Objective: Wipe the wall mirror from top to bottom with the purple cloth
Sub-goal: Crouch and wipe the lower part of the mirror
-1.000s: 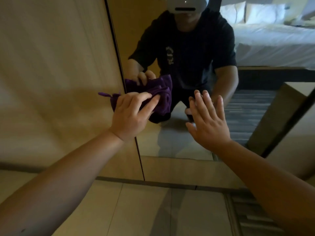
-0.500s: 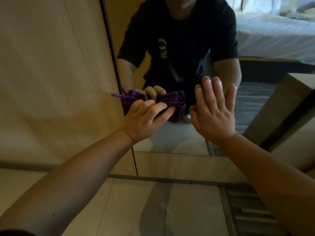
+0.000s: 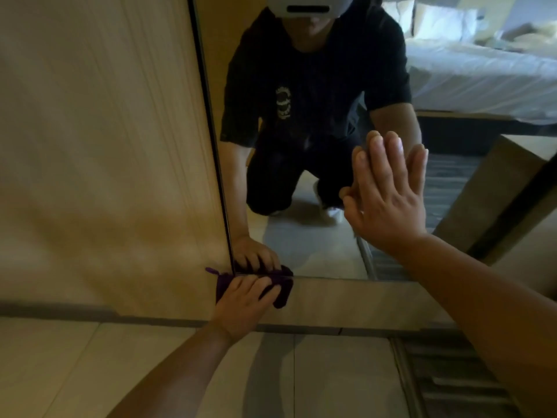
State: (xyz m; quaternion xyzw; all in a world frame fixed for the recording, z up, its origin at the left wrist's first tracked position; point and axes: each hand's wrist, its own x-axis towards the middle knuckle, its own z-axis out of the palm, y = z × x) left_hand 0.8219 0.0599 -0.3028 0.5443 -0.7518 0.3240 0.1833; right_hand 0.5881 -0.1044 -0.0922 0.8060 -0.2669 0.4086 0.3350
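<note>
My left hand (image 3: 247, 300) presses the purple cloth (image 3: 281, 292) flat against the wall, fingers spread over it, right at the bottom left corner of the wall mirror (image 3: 316, 242). The cloth is bunched under my palm; part of it lies across the mirror's bottom edge and onto the wooden strip (image 3: 361, 300) below the glass, and a small loop of it sticks out to the left past the dark mirror frame (image 3: 211, 131). My right hand (image 3: 388, 194) is open, fingers straight and close together, palm laid flat on the glass well above and to the right of the cloth; it holds nothing. The glass reflects me kneeling in a dark T-shirt with a white headset, both hands meeting their reflections. Behind my reflection shows a bed (image 3: 482, 73) with white sheets and pillows. Left of the mirror runs a light wood-grain wall panel (image 3: 105, 146). Below the wall lies a pale tiled floor (image 3: 150, 372), with a striped dark rug (image 3: 452, 381) at the lower right.
</note>
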